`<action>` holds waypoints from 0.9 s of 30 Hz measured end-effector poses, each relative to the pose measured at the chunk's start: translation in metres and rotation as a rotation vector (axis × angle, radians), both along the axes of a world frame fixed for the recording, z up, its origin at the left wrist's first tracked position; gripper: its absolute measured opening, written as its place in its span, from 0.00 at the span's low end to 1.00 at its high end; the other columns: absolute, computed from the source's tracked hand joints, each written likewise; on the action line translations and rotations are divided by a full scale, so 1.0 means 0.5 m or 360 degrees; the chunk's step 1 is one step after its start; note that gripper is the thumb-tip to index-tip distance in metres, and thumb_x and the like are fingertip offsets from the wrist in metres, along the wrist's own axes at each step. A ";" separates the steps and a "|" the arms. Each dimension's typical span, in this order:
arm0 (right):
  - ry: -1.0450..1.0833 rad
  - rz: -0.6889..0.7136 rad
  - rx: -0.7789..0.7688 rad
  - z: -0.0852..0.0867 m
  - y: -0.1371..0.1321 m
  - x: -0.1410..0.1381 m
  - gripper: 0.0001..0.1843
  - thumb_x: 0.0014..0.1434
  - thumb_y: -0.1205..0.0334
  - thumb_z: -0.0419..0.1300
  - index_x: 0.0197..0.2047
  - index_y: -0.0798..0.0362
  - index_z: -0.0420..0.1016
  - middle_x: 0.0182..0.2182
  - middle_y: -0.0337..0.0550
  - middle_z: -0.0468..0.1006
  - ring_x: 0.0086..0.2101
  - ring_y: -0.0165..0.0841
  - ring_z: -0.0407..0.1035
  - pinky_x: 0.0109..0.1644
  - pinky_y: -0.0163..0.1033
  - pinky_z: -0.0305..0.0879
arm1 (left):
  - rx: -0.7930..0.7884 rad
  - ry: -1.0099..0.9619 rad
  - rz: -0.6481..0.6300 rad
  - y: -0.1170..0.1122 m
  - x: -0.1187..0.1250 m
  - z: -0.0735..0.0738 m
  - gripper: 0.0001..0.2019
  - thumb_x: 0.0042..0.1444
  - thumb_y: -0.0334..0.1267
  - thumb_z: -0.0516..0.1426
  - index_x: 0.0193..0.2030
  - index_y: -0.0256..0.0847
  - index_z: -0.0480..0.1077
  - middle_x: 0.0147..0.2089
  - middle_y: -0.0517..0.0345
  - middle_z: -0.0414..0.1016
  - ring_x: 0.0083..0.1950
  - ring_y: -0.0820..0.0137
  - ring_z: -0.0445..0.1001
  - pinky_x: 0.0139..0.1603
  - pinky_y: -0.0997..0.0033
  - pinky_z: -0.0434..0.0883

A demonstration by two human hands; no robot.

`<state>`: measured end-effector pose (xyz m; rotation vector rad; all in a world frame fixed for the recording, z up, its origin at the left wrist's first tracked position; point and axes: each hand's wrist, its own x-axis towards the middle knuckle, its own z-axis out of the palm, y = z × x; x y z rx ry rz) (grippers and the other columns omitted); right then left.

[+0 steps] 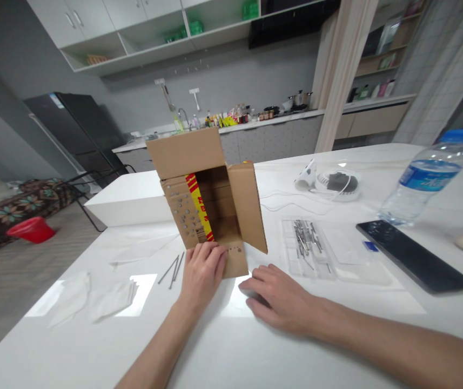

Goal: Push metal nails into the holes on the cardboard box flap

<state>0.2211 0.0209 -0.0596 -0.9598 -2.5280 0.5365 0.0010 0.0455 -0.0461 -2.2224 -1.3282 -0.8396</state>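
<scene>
A cardboard box (215, 200) stands on the white table with its flaps folded out and its inside facing me. Several round grey nail heads dot its left flap (180, 210), beside a strip of yellow and red tape (199, 208). My left hand (205, 265) is closed at the box's lower front flap (237, 262), fingers bent over the cardboard; its fingertips are partly hidden. To the right of that flap, my right hand (274, 297) rests on the table, fingers curved and thumb apart, with nothing visible in it. Loose long nails (173, 270) lie left of my left hand.
A clear plastic case (306, 243) of nails and its lid lie to the right. Beyond are a black phone (413, 254), a water bottle (423, 181) and a white round object (339, 183) with a cable. White tissues (112, 297) lie at the left.
</scene>
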 end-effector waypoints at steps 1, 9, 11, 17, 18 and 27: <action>-0.0006 0.0000 -0.0003 0.000 0.000 0.000 0.09 0.65 0.65 0.57 0.47 0.53 0.76 0.36 0.44 0.74 0.40 0.37 0.67 0.45 0.43 0.57 | -0.0012 0.0007 0.0010 0.001 -0.001 -0.001 0.08 0.68 0.34 0.54 0.41 0.42 0.75 0.40 0.55 0.78 0.42 0.65 0.74 0.43 0.63 0.65; 0.0006 -0.0004 -0.0024 0.003 0.001 -0.002 0.09 0.65 0.65 0.57 0.46 0.53 0.77 0.36 0.44 0.75 0.39 0.37 0.67 0.45 0.43 0.56 | -0.0133 0.0040 0.0005 -0.004 -0.004 -0.002 0.08 0.67 0.34 0.54 0.43 0.42 0.76 0.41 0.54 0.77 0.42 0.64 0.74 0.44 0.62 0.65; 0.0009 -0.0005 -0.0018 0.003 0.000 -0.001 0.09 0.65 0.65 0.57 0.46 0.53 0.77 0.36 0.44 0.75 0.39 0.37 0.67 0.45 0.43 0.56 | -0.0154 0.0028 -0.0012 -0.007 -0.005 -0.001 0.08 0.67 0.34 0.54 0.44 0.42 0.76 0.42 0.53 0.77 0.43 0.64 0.74 0.43 0.62 0.66; 0.0008 -0.0001 -0.0017 0.004 0.000 0.000 0.10 0.65 0.65 0.57 0.47 0.53 0.76 0.36 0.45 0.75 0.39 0.37 0.67 0.46 0.43 0.57 | -0.0213 0.0006 0.0002 -0.011 -0.017 0.001 0.08 0.66 0.33 0.54 0.45 0.42 0.75 0.42 0.53 0.76 0.43 0.63 0.74 0.43 0.62 0.68; 0.0007 0.0002 -0.0021 0.004 0.000 0.000 0.10 0.65 0.65 0.57 0.47 0.53 0.76 0.37 0.45 0.75 0.39 0.37 0.67 0.46 0.43 0.57 | -0.0227 0.0000 0.0011 -0.011 -0.020 0.001 0.08 0.66 0.33 0.54 0.45 0.42 0.75 0.42 0.53 0.76 0.43 0.63 0.74 0.43 0.62 0.68; 0.0001 0.0004 -0.0031 -0.001 0.001 0.002 0.10 0.65 0.64 0.57 0.48 0.53 0.76 0.37 0.44 0.75 0.40 0.37 0.67 0.46 0.43 0.56 | -0.0370 -0.0074 0.0092 -0.014 -0.048 0.005 0.09 0.67 0.36 0.53 0.45 0.43 0.74 0.42 0.54 0.77 0.44 0.62 0.75 0.44 0.61 0.67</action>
